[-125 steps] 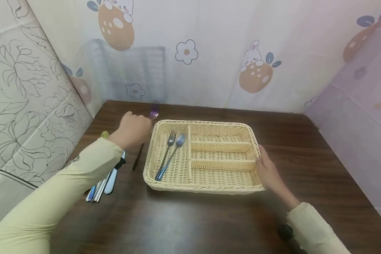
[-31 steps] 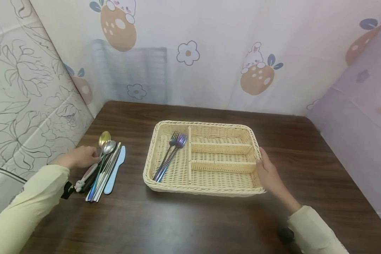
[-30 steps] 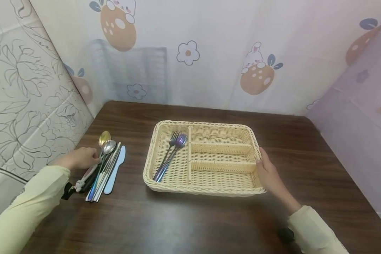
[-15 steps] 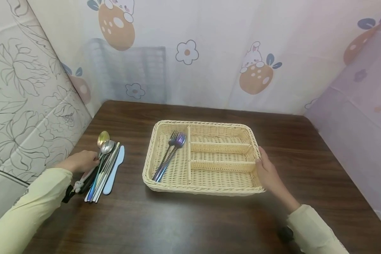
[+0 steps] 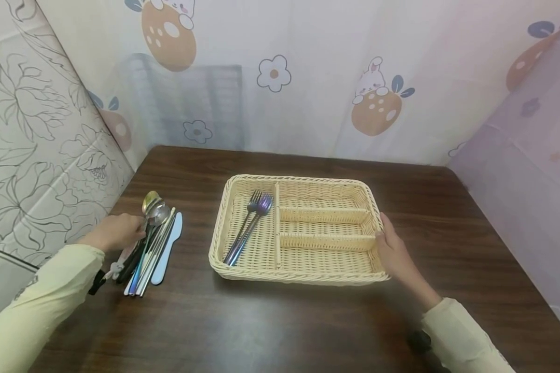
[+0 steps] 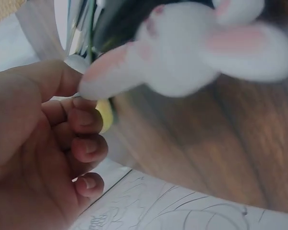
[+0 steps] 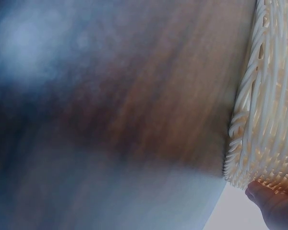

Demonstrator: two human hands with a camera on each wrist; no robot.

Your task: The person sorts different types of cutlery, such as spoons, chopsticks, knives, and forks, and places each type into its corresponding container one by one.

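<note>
A dark brown, wood-grained table fills the lower part of the head view, its two far corners rounded. Behind the far edge hangs a pale cloth backdrop, printed with orange fruits, white rabbits and outlined flowers (a blue-grey patch shades it near the far left corner). Beside the surface's left edge slopes a white sheet of line-drawn blossoms; beside the right edge, a lilac-tinted sheet. Soft glare whitens the surface's nearer part.

brn wood tbl | wicker bskt on top | cutlery bunch L
</note>
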